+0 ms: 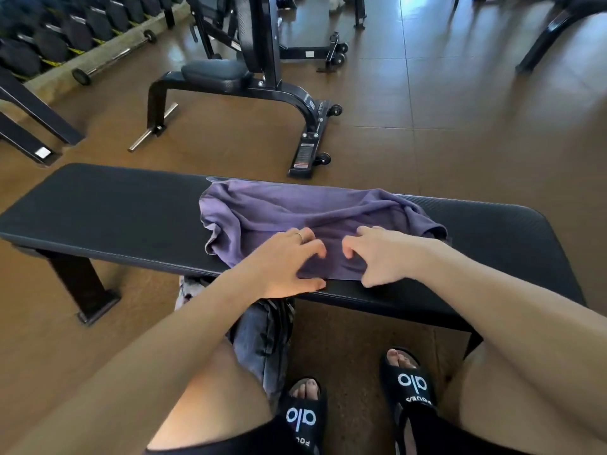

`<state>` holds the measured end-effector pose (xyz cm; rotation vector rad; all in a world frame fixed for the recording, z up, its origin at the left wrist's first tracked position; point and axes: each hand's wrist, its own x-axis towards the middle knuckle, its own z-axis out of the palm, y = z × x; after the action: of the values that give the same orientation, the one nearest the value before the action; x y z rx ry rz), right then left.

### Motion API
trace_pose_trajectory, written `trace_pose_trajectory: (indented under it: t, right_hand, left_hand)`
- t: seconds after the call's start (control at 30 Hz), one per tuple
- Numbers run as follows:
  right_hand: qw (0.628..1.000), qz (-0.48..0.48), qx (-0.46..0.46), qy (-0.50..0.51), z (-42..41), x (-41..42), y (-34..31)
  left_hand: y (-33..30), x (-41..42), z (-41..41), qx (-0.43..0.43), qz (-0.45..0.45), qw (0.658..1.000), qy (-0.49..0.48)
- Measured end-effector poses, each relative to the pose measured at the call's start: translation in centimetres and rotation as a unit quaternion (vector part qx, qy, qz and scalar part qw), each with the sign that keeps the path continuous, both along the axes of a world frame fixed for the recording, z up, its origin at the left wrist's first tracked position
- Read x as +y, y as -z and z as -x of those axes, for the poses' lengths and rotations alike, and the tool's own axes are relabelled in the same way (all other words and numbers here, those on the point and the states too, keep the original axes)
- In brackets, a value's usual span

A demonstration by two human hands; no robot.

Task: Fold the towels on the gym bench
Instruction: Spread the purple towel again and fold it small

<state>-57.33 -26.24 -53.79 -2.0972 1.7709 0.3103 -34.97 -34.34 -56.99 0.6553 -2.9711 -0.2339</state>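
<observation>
Towel [295,211] under curled fingers [312,249]

bare bench pad [108,208] left of crumpled towel [295,215], shorter bare stretch right

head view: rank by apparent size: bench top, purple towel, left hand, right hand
1. bench top
2. purple towel
3. left hand and right hand: look alike, no ranking.

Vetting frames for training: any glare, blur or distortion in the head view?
Head view: window glare streaks the floor top right; dumbbells top left are blurred; wide-angle bend bows the bench; towel and both hands, left hand, right hand, are sharp.
</observation>
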Motion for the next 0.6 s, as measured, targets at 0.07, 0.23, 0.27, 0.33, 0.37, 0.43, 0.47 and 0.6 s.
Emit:
trace_pose_trajectory:
  t: [0.07, 0.23, 0.27, 0.33, 0.37, 0.43, 0.47, 0.6]
  right_hand:
    - [0.998, 0.044, 0.052, -0.006, -0.7, 0.9, -0.2]
    - [1.0, 0.023, -0.001, 0.021, 0.4, 1.2, -0.2]
    - [0.999, -0.006, -0.044, 0.03, 0.5, 1.4, -0.6]
    - [0.988, -0.059, -0.124, 0.066, 1.2, 1.9, -1.5]
    - [0.985, -0.063, -0.137, 0.087, 1.9, 2.0, -1.6]
    - [0.984, -0.019, -0.115, 0.132, 3.6, 2.1, -2.0]
    - [0.984, 0.009, -0.087, 0.153, 4.5, 2.1, -2.0]
    - [0.977, 0.06, 0.035, 0.2, 6.7, 1.6, -1.6]
  left_hand:
    - [0.5, 0.3, 0.6, -0.046, 0.014, 0.998, 0.037]
    - [0.8, 0.1, -0.6, 0.009, -0.034, 0.999, 0.042]
    - [0.7, 0.1, -0.8, 0.002, -0.039, 0.999, 0.037]
    - [0.0, 0.3, -0.9, -0.035, -0.037, 0.999, 0.016]
    - [-0.3, 0.4, -0.8, -0.059, -0.022, 0.998, 0.005]
    - [-0.7, 0.4, -0.4, -0.065, 0.002, 0.998, -0.014]
    - [-0.9, 0.5, 0.1, -0.044, 0.001, 0.999, -0.02]
    - [-1.4, 1.4, 3.8, -0.027, 0.013, 0.999, 0.016]
